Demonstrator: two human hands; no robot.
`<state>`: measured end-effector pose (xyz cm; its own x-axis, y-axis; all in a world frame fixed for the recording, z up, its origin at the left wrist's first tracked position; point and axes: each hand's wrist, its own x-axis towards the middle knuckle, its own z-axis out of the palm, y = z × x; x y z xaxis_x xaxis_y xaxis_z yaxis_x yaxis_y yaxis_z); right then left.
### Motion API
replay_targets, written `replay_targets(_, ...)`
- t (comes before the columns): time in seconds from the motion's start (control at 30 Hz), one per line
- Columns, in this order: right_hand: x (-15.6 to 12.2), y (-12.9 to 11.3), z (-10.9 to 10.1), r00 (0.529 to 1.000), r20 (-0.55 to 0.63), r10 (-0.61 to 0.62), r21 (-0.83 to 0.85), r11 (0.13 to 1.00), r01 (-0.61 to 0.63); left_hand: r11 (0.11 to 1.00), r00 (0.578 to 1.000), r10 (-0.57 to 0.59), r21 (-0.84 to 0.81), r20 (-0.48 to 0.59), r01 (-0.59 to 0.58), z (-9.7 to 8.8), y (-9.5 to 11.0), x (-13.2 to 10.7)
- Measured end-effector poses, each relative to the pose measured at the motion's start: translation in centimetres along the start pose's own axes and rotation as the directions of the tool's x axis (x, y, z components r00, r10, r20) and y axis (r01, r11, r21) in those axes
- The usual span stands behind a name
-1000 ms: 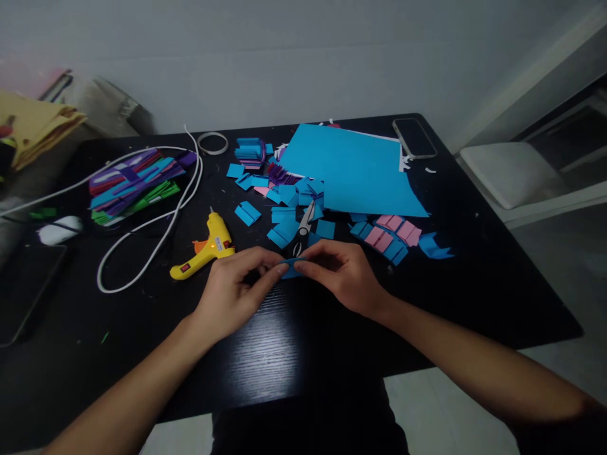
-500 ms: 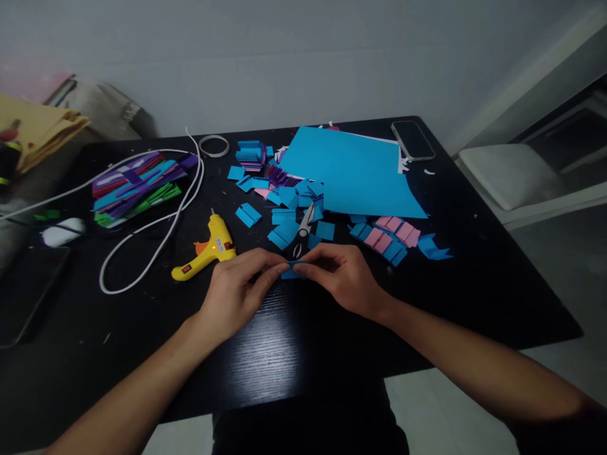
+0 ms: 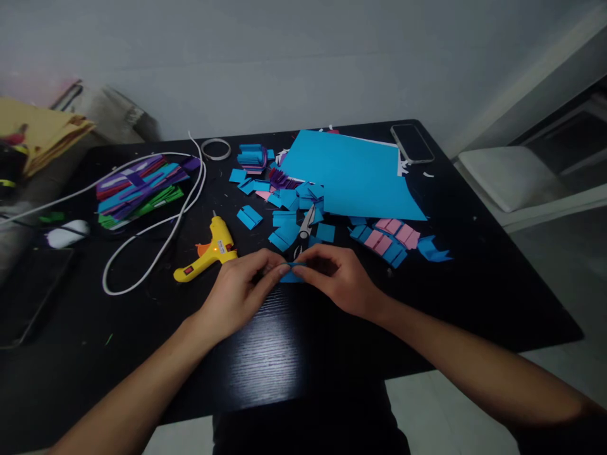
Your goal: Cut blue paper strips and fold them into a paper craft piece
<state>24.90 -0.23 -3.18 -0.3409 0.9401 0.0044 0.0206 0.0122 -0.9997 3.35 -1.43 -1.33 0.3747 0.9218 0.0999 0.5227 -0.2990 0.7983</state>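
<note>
Grey wall (image 3: 294, 82) along the far edge, dim light, black bench (image 3: 497, 303) with paper bits over its far half. Blue paper piece (image 3: 291, 276) is between the two hands, near the middle of the bench, set back from the near edge. Left hand (image 3: 241, 281) pinches its left end, thumb on the near side; right hand (image 3: 344, 278) mirrors that on the right end. Both sets of fingers look pressed together on the paper; contact on the far side is hidden.

Risks, my read: uneven pinch could skew the crease, cause being one thumb pressing harder or sliding. Yellow glue gun (image 3: 215, 249) lies just beside the left hand with its light on, so probably hot; a leftward knuckle bump could shove it. Scissors (image 3: 303, 235) lie just beyond the fingertips, blades toward the far edge, so a forward reach could snag them. Loose blue squares (image 3: 284, 234) next to them could get swept along too.

Orientation: darker top band of the piece runs left-right, roughly parallel to the near edge; flat flap points to the near edge. Visible part looks a bit longer side to side, but the ends are covered, so can't confirm the long axis.
</note>
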Motion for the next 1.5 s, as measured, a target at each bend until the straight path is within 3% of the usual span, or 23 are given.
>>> replay_targets(0.13,0.1,0.1,0.1,0.999,-0.049,0.022,0.084,0.996,-0.017,0.988,0.996,-0.078,-0.134,0.031,0.082,0.5,-0.2,0.0)
replay_targets(0.3,0.0,0.2,0.2,0.999,0.004,0.05,0.126,0.991,-0.05,0.956,0.987,-0.152,-0.263,-0.058,0.132,0.7,-0.4,0.1)
replay_targets(0.53,-0.4,0.0,0.2,1.0,-0.006,0.014,-0.097,0.995,-0.014,0.956,0.991,-0.135,-0.261,0.004,0.131,0.6,0.0,0.2)
replay_targets(0.7,-0.3,0.1,0.2,0.998,-0.04,0.041,-0.078,0.996,-0.044,0.967,0.998,-0.064,-0.245,0.022,0.067,0.4,0.4,0.0)
replay_targets(0.8,0.0,0.0,-0.1,0.993,-0.046,0.111,0.009,0.994,-0.111,0.995,0.995,-0.063,-0.08,-0.08,0.056,-0.9,0.1,0.1)
replay_targets(0.87,0.2,-0.1,-0.3,0.987,-0.046,0.154,0.086,0.985,-0.15,0.969,0.97,-0.074,0.213,-0.231,0.125,-2.5,-0.4,0.4)
replay_targets(0.93,0.4,-0.3,-0.5,0.98,-0.05,0.191,0.173,0.968,-0.18,0.832,0.933,-0.148,0.469,-0.329,0.298,-4.3,-1.0,0.7)
replay_targets(1.0,0.7,-0.5,-0.6,0.973,-0.062,0.222,0.24,0.95,-0.201,0.688,0.904,-0.247,0.594,-0.349,0.417,-5.8,-1.7,0.9)
replay_targets(1.07,0.9,-0.5,-0.7,0.966,-0.083,0.243,0.294,0.933,-0.21,0.606,0.889,-0.34,0.652,-0.307,0.456,-6.7,-2.3,1.0)
replay_targets(1.13,1.0,-0.4,-0.8,0.961,-0.099,0.26,0.335,0.918,-0.213,0.578,0.889,-0.389,0.688,-0.24,0.438,-6.9,-2.8,0.9)
replay_targets(1.33,1.3,-0.1,-1.1,0.96,-0.135,0.246,0.358,0.915,-0.184,0.604,0.892,-0.425,0.687,-0.152,0.405,-6.4,-3.6,0.4)
replay_targets(1.4,1.3,0.0,-1.1,0.961,-0.157,0.227,0.332,0.929,-0.165,0.632,0.904,-0.393,0.666,-0.166,0.397,-6.5,-3.5,0.4)
replay_targets(1.5,1.3,0.1,-1.2,0.959,-0.202,0.2,0.298,0.945,-0.135,0.729,0.958,-0.202,0.623,-0.203,0.285,-6.9,-2.8,0.5)
